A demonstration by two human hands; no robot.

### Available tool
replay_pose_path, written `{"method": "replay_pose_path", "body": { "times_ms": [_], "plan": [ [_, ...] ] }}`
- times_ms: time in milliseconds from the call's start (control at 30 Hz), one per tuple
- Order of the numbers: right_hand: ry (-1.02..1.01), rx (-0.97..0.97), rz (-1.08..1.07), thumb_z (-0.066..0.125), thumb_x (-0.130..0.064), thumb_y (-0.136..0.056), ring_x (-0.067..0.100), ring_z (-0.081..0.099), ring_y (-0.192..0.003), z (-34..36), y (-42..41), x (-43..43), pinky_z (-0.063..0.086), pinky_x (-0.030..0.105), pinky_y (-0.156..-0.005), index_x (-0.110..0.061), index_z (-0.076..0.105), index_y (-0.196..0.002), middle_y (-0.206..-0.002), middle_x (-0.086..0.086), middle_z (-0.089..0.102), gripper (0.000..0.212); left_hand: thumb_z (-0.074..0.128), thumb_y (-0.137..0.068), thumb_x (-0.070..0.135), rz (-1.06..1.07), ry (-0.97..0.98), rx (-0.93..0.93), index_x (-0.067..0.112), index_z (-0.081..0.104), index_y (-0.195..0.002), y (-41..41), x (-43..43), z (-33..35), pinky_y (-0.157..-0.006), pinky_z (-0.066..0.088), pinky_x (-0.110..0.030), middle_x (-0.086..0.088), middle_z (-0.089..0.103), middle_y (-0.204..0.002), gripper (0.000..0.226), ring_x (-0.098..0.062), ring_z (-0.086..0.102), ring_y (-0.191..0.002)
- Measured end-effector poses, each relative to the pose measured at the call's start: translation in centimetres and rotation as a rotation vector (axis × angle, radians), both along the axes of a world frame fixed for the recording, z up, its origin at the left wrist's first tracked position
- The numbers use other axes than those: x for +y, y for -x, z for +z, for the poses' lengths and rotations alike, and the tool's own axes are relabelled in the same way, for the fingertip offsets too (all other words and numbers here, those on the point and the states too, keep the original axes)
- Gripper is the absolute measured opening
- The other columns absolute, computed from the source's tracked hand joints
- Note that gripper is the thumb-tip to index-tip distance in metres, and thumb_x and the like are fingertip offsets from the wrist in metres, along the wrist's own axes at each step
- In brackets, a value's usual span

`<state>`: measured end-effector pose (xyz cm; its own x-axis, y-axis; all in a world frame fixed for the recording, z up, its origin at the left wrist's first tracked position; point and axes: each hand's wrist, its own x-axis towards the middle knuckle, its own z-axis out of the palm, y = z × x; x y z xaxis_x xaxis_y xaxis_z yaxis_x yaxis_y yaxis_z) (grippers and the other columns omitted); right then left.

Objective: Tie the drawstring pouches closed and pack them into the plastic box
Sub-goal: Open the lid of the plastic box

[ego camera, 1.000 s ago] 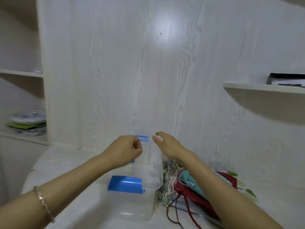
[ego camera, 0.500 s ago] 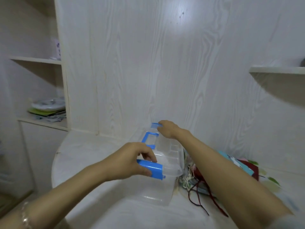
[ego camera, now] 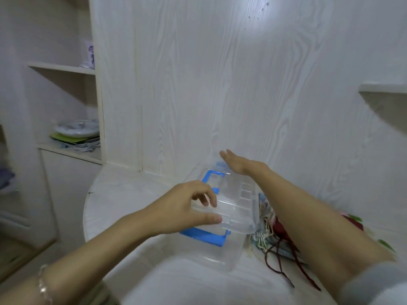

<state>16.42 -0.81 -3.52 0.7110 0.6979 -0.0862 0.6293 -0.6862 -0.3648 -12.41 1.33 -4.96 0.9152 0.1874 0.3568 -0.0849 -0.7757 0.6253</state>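
**Ana:** Head view first: which step are we on?

**Ben:** We judge we are opening the plastic box (ego camera: 222, 254). Our left hand (ego camera: 185, 208) pinches the lid (ego camera: 235, 208) at its seven o'clock edge. Our right hand (ego camera: 239, 165) lies flat, fingers straight, over the twelve o'clock end. Next we need to lift the lid clear without tipping the box.

**Ana:** And the count?

**Ben:** One box, one lid, one blue latch (ego camera: 204, 237) hanging loose at six o'clock. The pouches (ego camera: 266, 216) lie heaped at the box's three o'clock, cords loose, too tangled for us to count.
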Motion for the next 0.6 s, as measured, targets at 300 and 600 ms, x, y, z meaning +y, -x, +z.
{"method": "replay_pose_path", "body": {
  "times_ms": [300, 600],
  "plan": [
    [-0.646, -0.217, -0.09, 0.021, -0.048, -0.103, 0.023, 0.021, -0.147, 1.9, -0.5, -3.5, 0.013, 0.044, -0.12, -0.018, 0.017, -0.154, -0.161, 0.005, 0.021, 0.06, 0.081, -0.072, 0.029, 0.059, -0.018, -0.127, 0.027, 0.077, -0.098, -0.7, 0.9, -0.2, -0.09, 0.038, -0.005, 0.019, 0.071, -0.102, 0.026, 0.011, 0.059, -0.1],
    [-0.727, -0.15, -0.23, 0.027, -0.039, -0.103, 0.033, 0.039, -0.135, 1.2, -0.4, -7.6, 0.03, 0.046, -0.112, -0.012, 0.031, -0.147, -0.149, 0.017, 0.037, 0.052, 0.056, -0.095, 0.025, 0.535, 0.735, -0.842, 0.012, 0.066, -0.107, -1.7, 4.8, 3.5, -0.077, 0.051, -0.019, 0.006, 0.069, -0.098, 0.02, 0.002, 0.066, -0.091]
  ]
}}
